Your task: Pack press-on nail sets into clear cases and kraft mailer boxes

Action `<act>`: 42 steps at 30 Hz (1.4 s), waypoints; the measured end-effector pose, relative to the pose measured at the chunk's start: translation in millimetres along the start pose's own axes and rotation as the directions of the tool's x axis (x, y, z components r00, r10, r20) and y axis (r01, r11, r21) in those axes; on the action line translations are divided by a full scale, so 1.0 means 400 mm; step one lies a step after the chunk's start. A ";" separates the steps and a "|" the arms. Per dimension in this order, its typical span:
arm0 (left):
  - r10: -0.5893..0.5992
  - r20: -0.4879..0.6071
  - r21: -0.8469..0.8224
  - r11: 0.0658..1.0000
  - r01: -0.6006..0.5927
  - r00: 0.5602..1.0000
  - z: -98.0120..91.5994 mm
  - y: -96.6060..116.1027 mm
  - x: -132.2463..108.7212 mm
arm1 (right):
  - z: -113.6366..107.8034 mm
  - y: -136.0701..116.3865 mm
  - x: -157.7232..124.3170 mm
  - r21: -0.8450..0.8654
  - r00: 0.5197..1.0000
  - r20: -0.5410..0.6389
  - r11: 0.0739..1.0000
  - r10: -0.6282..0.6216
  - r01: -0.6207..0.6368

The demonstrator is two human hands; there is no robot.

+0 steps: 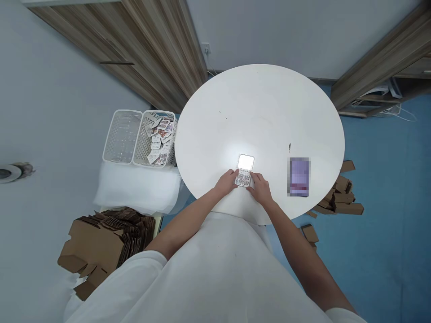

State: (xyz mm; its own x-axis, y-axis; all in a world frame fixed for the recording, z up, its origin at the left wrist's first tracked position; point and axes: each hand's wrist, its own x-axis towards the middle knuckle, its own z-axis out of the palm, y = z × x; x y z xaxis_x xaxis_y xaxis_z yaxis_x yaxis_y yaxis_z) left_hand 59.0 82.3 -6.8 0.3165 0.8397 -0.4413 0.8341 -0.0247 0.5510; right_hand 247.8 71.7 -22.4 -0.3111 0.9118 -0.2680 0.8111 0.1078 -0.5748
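Note:
A small clear plastic case point(243, 178) lies on the white round table near its front edge. Its lid point(246, 162) is raised on the far side and looks bright white. Rows of small shiny pieces sit inside, too small to name for certain. My left hand point(227, 182) grips the case's left side, fingertips at its edge. On the opposite side, my right hand point(260, 188) holds it between thumb and fingers.
The white round table point(259, 103) fills the middle. Left stand a basket point(138, 148) of printed cards point(160, 140), a clear-looking bin point(123, 134), white sheets point(138, 186) and flat cardboard boxes point(97, 242). A blurred purple item point(299, 176) lies right; cardboard boxes point(343, 197) are on the floor.

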 end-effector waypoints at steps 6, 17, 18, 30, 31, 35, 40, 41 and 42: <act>0.007 -0.036 -0.067 0.998 -0.009 0.999 0.010 -0.006 -0.003 | -0.002 -0.004 0.001 0.021 1.000 0.004 0.999 0.025 -0.025; 0.025 -0.034 -0.022 0.999 -0.026 0.999 0.019 -0.003 -0.004 | -0.006 -0.012 0.003 0.054 0.998 0.025 0.997 0.062 -0.064; 0.022 -0.034 -0.023 0.999 -0.023 0.999 0.019 -0.002 -0.004 | -0.007 -0.013 0.003 0.057 0.998 0.026 0.996 0.063 -0.064; -0.215 -0.085 -0.402 0.901 0.164 0.973 0.034 0.016 -0.037 | -0.011 -0.038 0.000 0.424 0.965 0.131 0.867 0.227 -0.261; -0.245 -0.085 -0.445 0.877 0.183 0.966 0.038 0.014 -0.038 | -0.009 -0.040 0.000 0.447 0.961 0.135 0.850 0.243 -0.278; -0.320 -0.075 -0.640 0.742 0.200 0.944 0.042 0.002 -0.055 | -0.002 -0.054 -0.014 0.551 0.961 0.117 0.789 0.250 -0.272; -0.343 -0.072 -0.795 0.587 0.154 0.937 0.008 -0.012 -0.111 | -0.003 -0.112 -0.071 0.625 0.967 0.044 0.748 0.251 -0.223; -0.331 -0.075 -0.809 0.572 0.137 0.941 -0.002 -0.014 -0.124 | -0.006 -0.130 -0.084 0.634 0.968 0.024 0.745 0.249 -0.208; -0.318 -0.081 -0.820 0.561 0.118 0.945 -0.013 -0.016 -0.137 | -0.009 -0.149 -0.097 0.644 0.969 0.008 0.740 0.246 -0.193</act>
State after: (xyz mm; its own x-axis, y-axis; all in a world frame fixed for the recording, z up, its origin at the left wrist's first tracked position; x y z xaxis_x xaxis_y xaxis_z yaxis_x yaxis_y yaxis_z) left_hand 33.8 39.1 17.5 -0.0028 0.8453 -0.5343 0.1347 0.5297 0.8374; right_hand 213.2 31.2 25.1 -0.1061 0.9072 -0.4072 0.3412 -0.3514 -0.8718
